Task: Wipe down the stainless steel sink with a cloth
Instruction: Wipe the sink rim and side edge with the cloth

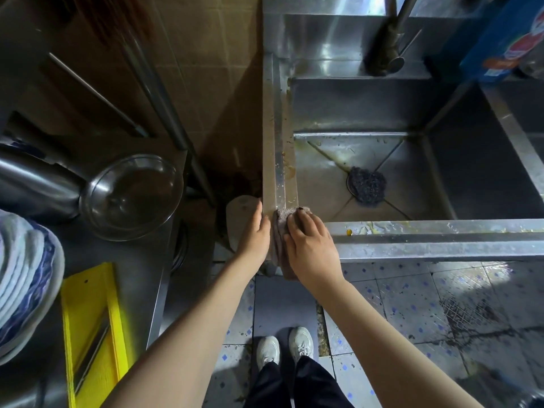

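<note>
The stainless steel sink (441, 235) fills the upper right, its rim streaked with yellowish grime. A grey-pink cloth (281, 220) is draped over the sink's front-left corner and hangs down its outer face. My right hand (309, 248) lies flat on the cloth with fingers spread, pressing it onto the corner. My left hand (255, 235) rests against the outer left side of the corner, fingers extended, touching the steel beside the cloth. A dark steel-wool scourer (368, 187) sits over the drain in the basin.
The faucet (388, 39) stands at the back rim. A blue packet (506, 39) is at the top right. To the left is a steel counter with a glass bowl (132, 195), stacked plates (23, 278) and a yellow slicer (91, 328). My shoes (284, 347) stand on tiled floor.
</note>
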